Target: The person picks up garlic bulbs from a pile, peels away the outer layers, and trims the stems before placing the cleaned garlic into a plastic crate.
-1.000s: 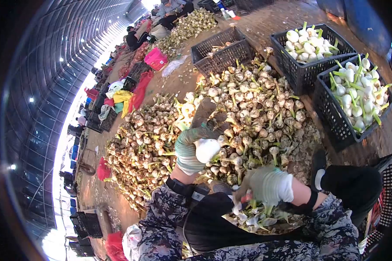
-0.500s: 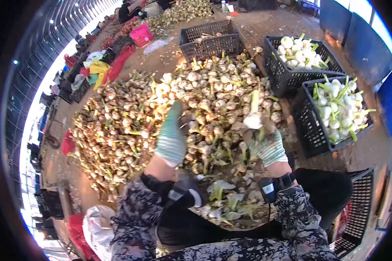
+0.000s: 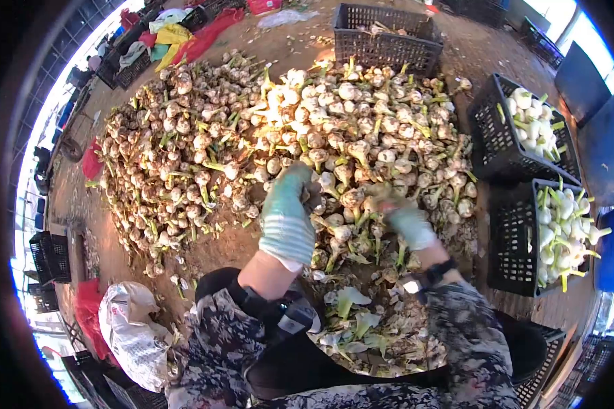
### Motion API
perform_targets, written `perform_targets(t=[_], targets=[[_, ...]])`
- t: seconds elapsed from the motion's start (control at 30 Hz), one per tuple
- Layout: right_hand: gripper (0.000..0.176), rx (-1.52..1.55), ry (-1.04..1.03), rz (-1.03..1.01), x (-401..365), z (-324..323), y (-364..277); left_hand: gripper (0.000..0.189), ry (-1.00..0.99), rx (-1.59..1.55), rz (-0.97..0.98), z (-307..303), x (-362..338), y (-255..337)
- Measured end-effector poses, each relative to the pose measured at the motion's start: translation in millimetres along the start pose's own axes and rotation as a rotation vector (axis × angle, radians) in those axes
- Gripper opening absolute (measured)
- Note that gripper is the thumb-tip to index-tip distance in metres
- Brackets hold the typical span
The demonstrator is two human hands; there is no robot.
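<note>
Both hands wear pale gloves with green-striped cuffs over a large heap of unpeeled garlic bulbs (image 3: pixel 205 140). My left hand (image 3: pixel 290 211) is over the near middle of the heap, its fingers curled round something dark that I cannot make out. To its right, my right hand (image 3: pixel 406 221) is blurred by motion above the bulbs, and its fingers are smeared. Loose peelings and leaves (image 3: pixel 355 317) lie on the ground between the forearms. At the right, white peeled garlic (image 3: pixel 563 232) with green stems fills a black crate (image 3: pixel 513 235).
Another black crate (image 3: pixel 490 129) of white garlic stands behind the first. A black crate (image 3: pixel 385 51) with a few stems is beyond the heap. A white sack (image 3: pixel 135 334) sits at the lower left, and blue panels (image 3: pixel 610 146) stand at the far right.
The view has turned down and to the right. The white bulb near my right hand no longer shows there. My right hand has moved closer to my left hand.
</note>
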State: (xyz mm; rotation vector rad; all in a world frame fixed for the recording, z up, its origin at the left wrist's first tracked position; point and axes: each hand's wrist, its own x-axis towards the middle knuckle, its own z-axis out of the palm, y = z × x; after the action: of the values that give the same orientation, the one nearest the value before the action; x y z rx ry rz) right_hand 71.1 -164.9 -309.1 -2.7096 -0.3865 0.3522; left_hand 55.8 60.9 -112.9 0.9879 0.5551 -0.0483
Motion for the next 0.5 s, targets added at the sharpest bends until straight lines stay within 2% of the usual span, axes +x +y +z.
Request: perform_targets(t=[0.07, 0.13, 0.17, 0.2, 0.27, 0.3, 0.33, 0.37, 0.4, 0.47, 0.5], targets=[[0.075, 0.518, -0.069, 0.517, 18.9, -20.8, -85.2, 0.016, -0.093, 0.117, 0.051, -12.0, 2.0, -6.3], [0.093, 0.060, -0.290, 0.550, 61.5, 11.6, -95.2, 0.020, -0.007, 0.074, -0.026, -14.3, 4.4, -8.4], [0.097, -0.008, -0.019, 0.402, 70.6, 55.1, -79.1, 0.024, -0.013, 0.097, -0.037, -20.7, 13.1, -12.8], [0.082, 0.123, -0.050, 0.680, 79.6, 39.8, -97.1, 0.024, -0.024, 0.090, -0.035, -20.5, 12.1, -7.7], [0.078, 0.234, 0.191, 0.593, 84.3, 53.4, -80.4, 0.025, -0.024, 0.118, -0.028, -27.7, 21.2, -4.6], [0.072, 0.750, 0.183, 0.578, 78.0, 29.7, -83.1, 0.025, -0.026, 0.115, -0.035, -32.6, 26.4, -4.2], [0.071, 0.646, 0.297, 0.507, 81.3, 25.8, -85.2, 0.026, -0.032, 0.124, -0.033, -36.6, 33.7, -3.6], [0.072, 1.020, 0.291, 0.409, 71.5, 19.6, -82.5, 0.027, -0.041, 0.134, -0.031, -37.4, 39.3, -2.4], [0.073, 1.391, 0.280, 0.291, 53.1, -17.4, -101.7, 0.027, -0.055, 0.132, -0.035, -34.1, 41.5, 1.4], [0.087, 1.163, 0.256, -0.076, 32.9, -46.6, -107.0, 0.034, -0.085, 0.344, -0.150, -27.6, 41.5, 10.4], [0.086, 0.579, 0.446, -0.293, 14.4, -87.6, -135.2, 0.035, -0.208, 0.257, -0.152, -31.3, 44.7, 4.3]])
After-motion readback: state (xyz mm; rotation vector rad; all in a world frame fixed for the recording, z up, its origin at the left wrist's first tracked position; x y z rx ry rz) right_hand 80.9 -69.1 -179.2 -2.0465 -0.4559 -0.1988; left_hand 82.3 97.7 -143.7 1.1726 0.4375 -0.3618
